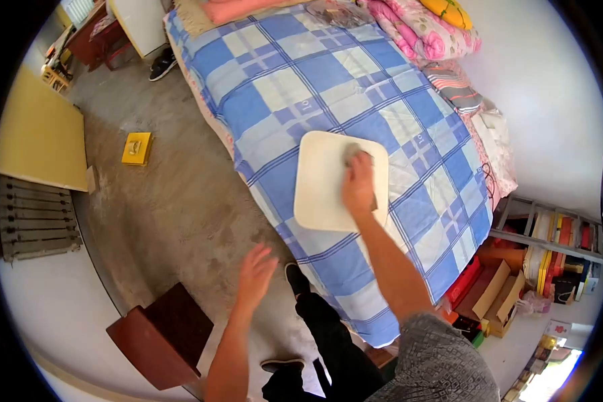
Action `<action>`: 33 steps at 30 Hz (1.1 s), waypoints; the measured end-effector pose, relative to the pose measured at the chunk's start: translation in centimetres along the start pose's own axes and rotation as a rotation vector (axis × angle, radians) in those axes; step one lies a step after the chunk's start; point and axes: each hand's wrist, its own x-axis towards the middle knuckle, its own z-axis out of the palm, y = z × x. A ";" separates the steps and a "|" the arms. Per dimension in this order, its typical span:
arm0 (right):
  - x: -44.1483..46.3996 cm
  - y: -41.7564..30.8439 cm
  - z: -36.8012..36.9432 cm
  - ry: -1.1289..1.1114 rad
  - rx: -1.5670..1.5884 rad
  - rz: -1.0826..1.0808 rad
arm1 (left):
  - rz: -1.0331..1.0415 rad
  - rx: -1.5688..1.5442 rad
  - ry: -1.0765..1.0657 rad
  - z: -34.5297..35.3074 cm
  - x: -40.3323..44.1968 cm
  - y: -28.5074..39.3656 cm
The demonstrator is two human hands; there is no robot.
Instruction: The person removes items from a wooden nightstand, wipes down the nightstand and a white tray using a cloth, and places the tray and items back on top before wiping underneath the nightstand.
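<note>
A pale board (pixel 321 181) with rounded corners lies on the blue checked bed (pixel 275 94). The person's right hand (pixel 360 184) is over the board, its fingertips at a small greyish object (pixel 352 151); whether they grip it or only touch it, one cannot tell. The left hand (pixel 256 271) hangs with loosely spread fingers above the floor (pixel 174 221), beside the bed, holding nothing.
</note>
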 end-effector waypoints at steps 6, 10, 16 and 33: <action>-1.1 -3.3 -4.4 -0.683 0.419 -0.041 | -0.194 -0.096 0.091 8.5 8.8 2.3; 5.3 1.4 -1.7 -0.258 0.150 -0.015 | -0.276 -0.070 0.098 9.0 9.1 2.1; 3.2 -7.5 3.3 -0.537 0.225 -0.291 | -0.329 -0.178 0.127 9.2 9.3 2.3; -4.0 -7.8 -3.2 -0.730 0.424 -0.348 | -0.391 -0.769 -0.075 6.3 9.5 0.0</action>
